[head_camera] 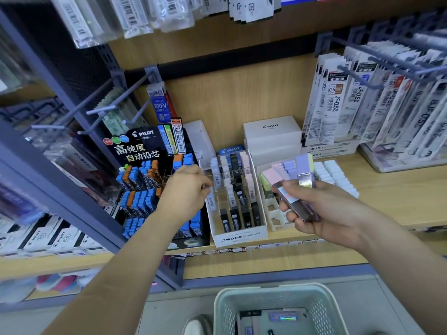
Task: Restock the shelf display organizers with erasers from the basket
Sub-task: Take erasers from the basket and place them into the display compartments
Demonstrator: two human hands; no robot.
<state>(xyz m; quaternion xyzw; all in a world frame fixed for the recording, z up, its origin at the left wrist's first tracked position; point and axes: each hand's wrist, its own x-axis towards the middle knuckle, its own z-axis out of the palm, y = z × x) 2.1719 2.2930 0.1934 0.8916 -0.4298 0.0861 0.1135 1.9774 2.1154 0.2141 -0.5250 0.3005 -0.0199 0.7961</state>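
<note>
Head view, looking down at a wooden shelf [399,197]. At about 3 o'clock from centre, the right hand [321,209] has its grip clamped on a bundle of erasers [305,170] in pink and purple sleeves, held just above the front of a white organizer [275,215]. Rows of pastel erasers [333,172] stand in that organizer, toward 1 o'clock of the hand. The left hand [185,189] is near centre, its fingers curled at the 9 o'clock edge of a clear-fronted tray [242,235] of black and white cases. I cannot tell whether its grip holds anything. At 9 o'clock of that hand stands a black lead display [145,146]. The pale green basket [273,290] sits at 6 o'clock, below the shelf, with a few packs lying inside.
</note>
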